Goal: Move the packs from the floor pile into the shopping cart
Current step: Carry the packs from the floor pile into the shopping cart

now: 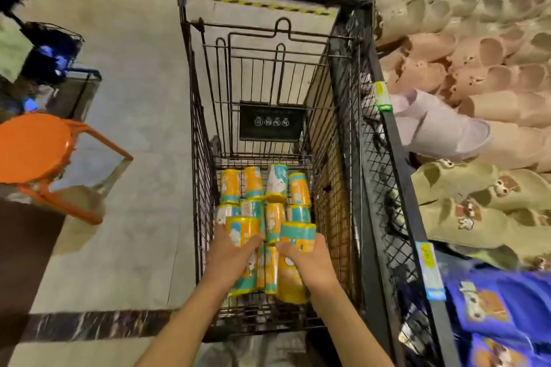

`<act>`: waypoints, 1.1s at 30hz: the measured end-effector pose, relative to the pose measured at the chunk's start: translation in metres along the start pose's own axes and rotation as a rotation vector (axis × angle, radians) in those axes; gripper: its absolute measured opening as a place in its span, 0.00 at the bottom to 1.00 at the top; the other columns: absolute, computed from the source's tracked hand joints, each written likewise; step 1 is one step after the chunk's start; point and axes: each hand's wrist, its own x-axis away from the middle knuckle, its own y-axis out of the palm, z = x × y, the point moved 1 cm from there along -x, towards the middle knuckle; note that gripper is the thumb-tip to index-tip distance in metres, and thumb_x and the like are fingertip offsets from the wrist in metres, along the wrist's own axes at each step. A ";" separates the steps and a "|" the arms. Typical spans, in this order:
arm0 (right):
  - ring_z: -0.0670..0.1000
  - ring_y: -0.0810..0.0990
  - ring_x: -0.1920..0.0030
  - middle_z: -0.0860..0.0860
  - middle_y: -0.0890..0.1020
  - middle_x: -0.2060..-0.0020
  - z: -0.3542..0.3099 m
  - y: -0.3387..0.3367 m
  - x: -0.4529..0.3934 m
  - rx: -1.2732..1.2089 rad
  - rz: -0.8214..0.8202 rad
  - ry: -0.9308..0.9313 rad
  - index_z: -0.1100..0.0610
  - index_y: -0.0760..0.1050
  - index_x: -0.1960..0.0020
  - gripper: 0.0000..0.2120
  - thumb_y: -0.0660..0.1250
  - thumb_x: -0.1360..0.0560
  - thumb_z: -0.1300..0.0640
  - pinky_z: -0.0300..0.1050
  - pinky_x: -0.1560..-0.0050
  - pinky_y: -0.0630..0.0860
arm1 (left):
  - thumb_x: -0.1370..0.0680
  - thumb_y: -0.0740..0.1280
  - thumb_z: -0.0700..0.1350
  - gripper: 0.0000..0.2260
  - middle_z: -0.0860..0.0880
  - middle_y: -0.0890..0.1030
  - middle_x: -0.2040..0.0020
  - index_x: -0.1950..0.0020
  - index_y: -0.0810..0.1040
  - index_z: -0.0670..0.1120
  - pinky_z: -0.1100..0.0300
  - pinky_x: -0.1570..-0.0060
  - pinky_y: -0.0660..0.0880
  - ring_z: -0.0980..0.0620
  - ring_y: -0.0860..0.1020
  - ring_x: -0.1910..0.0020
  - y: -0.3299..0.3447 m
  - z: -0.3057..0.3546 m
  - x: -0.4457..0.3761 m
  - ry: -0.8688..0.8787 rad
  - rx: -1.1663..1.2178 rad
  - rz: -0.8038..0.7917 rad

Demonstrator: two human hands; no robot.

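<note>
A black wire shopping cart [346,74] stands in front of me, seen from above. Several yellow-and-teal packs [275,185] lie in rows on its bottom. My left hand [231,252] grips one yellow pack [243,229] inside the cart, just above the others. My right hand [307,262] grips a second pack [298,234] with a teal end, beside the first. Both arms reach down into the cart from its near end. The floor pile is not in view.
An orange stool [35,146] stands on the tiled floor at the left, with a dark basket [53,48] behind it. A display bin of slippers [477,74] runs along the cart's right side. Shelves line the back.
</note>
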 end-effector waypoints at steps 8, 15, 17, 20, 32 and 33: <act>0.45 0.86 0.55 0.49 0.84 0.50 0.047 -0.010 -0.056 0.032 -0.004 0.161 0.53 0.70 0.38 0.26 0.80 0.30 0.58 0.51 0.50 0.84 | 0.29 0.74 0.63 0.39 0.43 0.77 0.40 0.30 0.62 0.43 0.50 0.44 0.77 0.41 0.77 0.41 0.037 -0.066 -0.074 -0.170 -0.449 0.014; 0.45 0.86 0.54 0.48 0.85 0.49 0.070 -0.013 -0.088 0.041 -0.063 0.192 0.51 0.71 0.37 0.28 0.81 0.31 0.57 0.46 0.51 0.83 | 0.27 0.72 0.63 0.34 0.38 0.75 0.40 0.35 0.64 0.42 0.48 0.44 0.76 0.38 0.75 0.39 0.046 -0.103 -0.101 -0.265 -0.654 0.069; 0.44 0.86 0.56 0.48 0.85 0.50 0.074 -0.017 -0.092 0.040 -0.079 0.196 0.51 0.71 0.38 0.26 0.80 0.30 0.58 0.45 0.53 0.84 | 0.26 0.72 0.61 0.31 0.39 0.74 0.41 0.36 0.63 0.43 0.48 0.48 0.74 0.38 0.75 0.40 0.050 -0.106 -0.101 -0.266 -0.686 0.102; 0.44 0.86 0.56 0.48 0.85 0.50 0.082 -0.021 -0.096 0.042 -0.106 0.206 0.51 0.71 0.39 0.25 0.80 0.30 0.59 0.46 0.53 0.84 | 0.24 0.70 0.58 0.30 0.38 0.74 0.41 0.33 0.60 0.44 0.46 0.52 0.74 0.37 0.77 0.43 0.051 -0.110 -0.101 -0.221 -0.738 0.127; 0.53 0.84 0.45 0.50 0.83 0.44 0.105 0.010 -0.106 0.119 -0.086 0.263 0.51 0.68 0.38 0.30 0.81 0.32 0.50 0.59 0.41 0.80 | 0.20 0.64 0.47 0.21 0.40 0.72 0.40 0.30 0.64 0.44 0.45 0.46 0.75 0.40 0.73 0.40 0.033 -0.096 -0.091 0.027 -0.894 0.118; 0.54 0.81 0.41 0.49 0.80 0.40 0.106 0.016 -0.106 0.155 -0.085 0.273 0.53 0.66 0.34 0.32 0.80 0.30 0.50 0.56 0.38 0.78 | 0.20 0.64 0.44 0.19 0.40 0.73 0.41 0.31 0.65 0.43 0.46 0.46 0.75 0.40 0.73 0.41 0.029 -0.094 -0.090 0.058 -0.892 0.094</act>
